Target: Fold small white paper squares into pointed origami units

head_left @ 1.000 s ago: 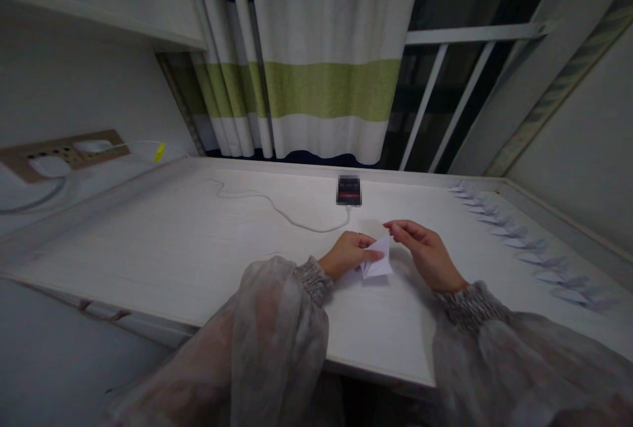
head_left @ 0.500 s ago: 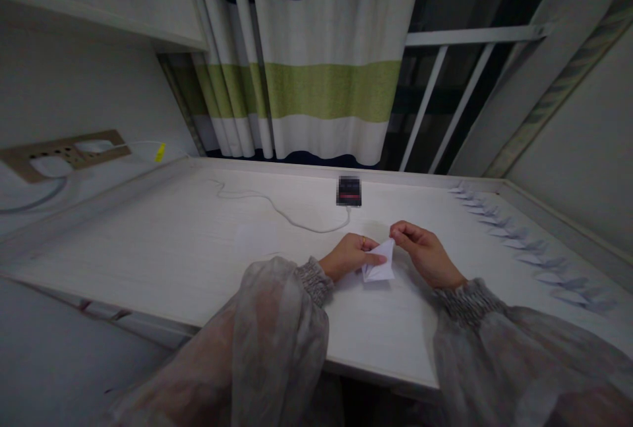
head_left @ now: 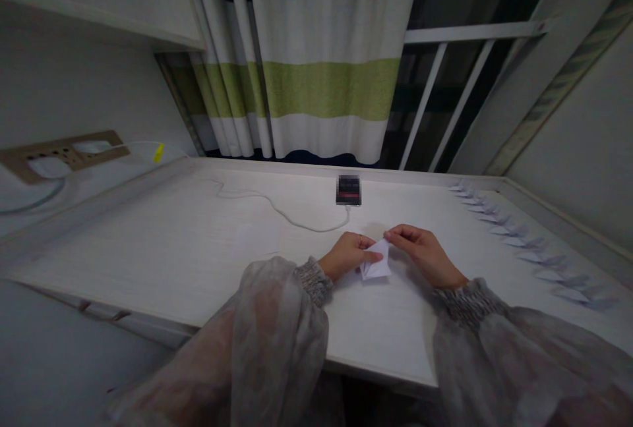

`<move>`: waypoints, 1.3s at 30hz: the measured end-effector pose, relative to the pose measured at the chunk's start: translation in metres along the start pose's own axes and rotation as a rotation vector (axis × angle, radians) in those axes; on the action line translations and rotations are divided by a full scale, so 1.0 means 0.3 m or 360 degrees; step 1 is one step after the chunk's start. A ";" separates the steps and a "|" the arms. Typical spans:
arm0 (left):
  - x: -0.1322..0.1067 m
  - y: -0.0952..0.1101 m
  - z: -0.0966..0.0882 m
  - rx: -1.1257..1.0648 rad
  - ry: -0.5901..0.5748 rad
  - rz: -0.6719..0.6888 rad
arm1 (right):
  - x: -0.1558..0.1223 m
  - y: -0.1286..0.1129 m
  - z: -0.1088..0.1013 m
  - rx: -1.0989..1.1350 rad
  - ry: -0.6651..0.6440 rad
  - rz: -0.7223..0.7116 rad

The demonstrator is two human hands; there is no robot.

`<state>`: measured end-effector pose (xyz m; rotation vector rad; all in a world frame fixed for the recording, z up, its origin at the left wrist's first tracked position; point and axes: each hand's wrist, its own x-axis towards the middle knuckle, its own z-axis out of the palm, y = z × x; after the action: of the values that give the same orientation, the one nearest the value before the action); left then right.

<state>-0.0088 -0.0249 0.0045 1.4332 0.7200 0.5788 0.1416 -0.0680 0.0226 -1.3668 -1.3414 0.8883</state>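
Observation:
A small folded piece of white paper [head_left: 376, 265] lies on the white desk [head_left: 198, 249], held between both hands. My left hand [head_left: 346, 256] pinches its left side, thumb on top, a ring on one finger. My right hand [head_left: 422, 252] has its fingertips closed on the paper's upper right tip. Both wrists rest near the desk surface in sheer gathered sleeves.
A small dark device [head_left: 349, 190] sits behind the hands, with a white cable [head_left: 277, 208] running left toward a wall socket strip [head_left: 59, 153]. A row of several folded paper pieces [head_left: 519, 239] lines the desk's right edge. A striped curtain [head_left: 316, 64] and a white rail [head_left: 475, 33] stand behind.
My right hand has come in from open fingers beside the paper to a pinch on its upper tip. The paper has shifted slightly under the fingers. My left hand has stayed put.

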 end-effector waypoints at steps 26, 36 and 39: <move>0.021 -0.007 0.011 -0.0274 0.0424 0.0347 | -0.010 -0.002 0.035 0.0011 -0.0050 -0.0075; 0.015 -0.006 0.007 -0.0170 0.0348 0.0363 | -0.007 0.009 0.039 -0.0034 -0.0014 0.0005; 0.016 -0.003 0.005 -0.0187 0.0262 0.0346 | -0.007 0.017 0.037 -0.0065 0.0013 0.0010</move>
<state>-0.0044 -0.0223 0.0031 1.3740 0.6517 0.9018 0.1321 -0.0679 0.0146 -1.4050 -1.3567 0.8628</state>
